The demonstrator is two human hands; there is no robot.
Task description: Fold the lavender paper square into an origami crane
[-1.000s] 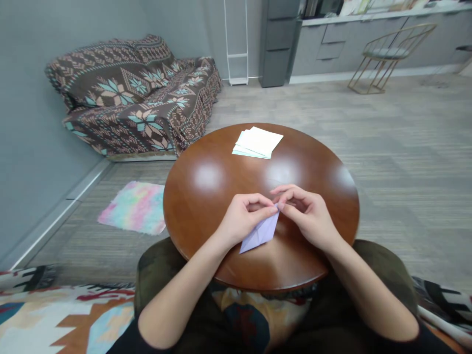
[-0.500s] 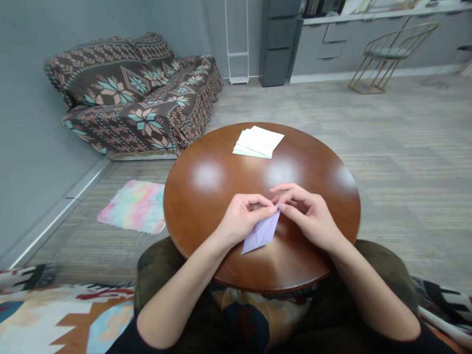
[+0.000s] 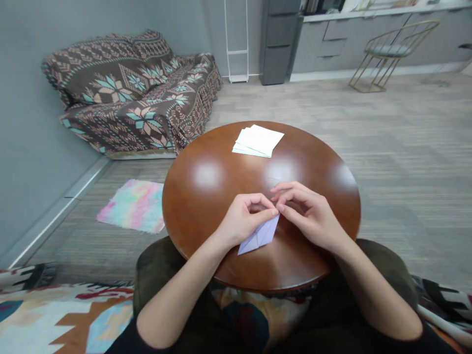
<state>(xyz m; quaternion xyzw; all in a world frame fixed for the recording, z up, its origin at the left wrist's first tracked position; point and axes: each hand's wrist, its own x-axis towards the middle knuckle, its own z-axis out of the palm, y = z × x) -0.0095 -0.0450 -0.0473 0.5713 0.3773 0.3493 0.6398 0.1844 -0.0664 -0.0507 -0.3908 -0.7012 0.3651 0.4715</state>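
Note:
A folded piece of lilac paper [image 3: 260,237] with creases across it is held over the near half of the round brown table [image 3: 206,216]. My left hand [image 3: 246,216] pinches its upper edge between thumb and fingers, covering part of the paper. At the paper's top corner, the thumb and forefinger of my right hand [image 3: 309,214] are also closed on it, close against the left fingertips. The other right fingers are curled loosely above. The very tip of the corner is hidden by the fingers.
Several white square sheets [image 3: 260,140] lie fanned at the table's far side. Left of the table is a pastel fluffy mat [image 3: 133,206] on the floor, with a patterned sofa [image 3: 136,98] behind it. A wire-framed chair [image 3: 391,51] stands far right by the cabinets.
Both hands keep their pinch at the paper's top corner. The paper's free lower tip swung slightly right, then back left, and its tilt differs a little. The sheets stay put.

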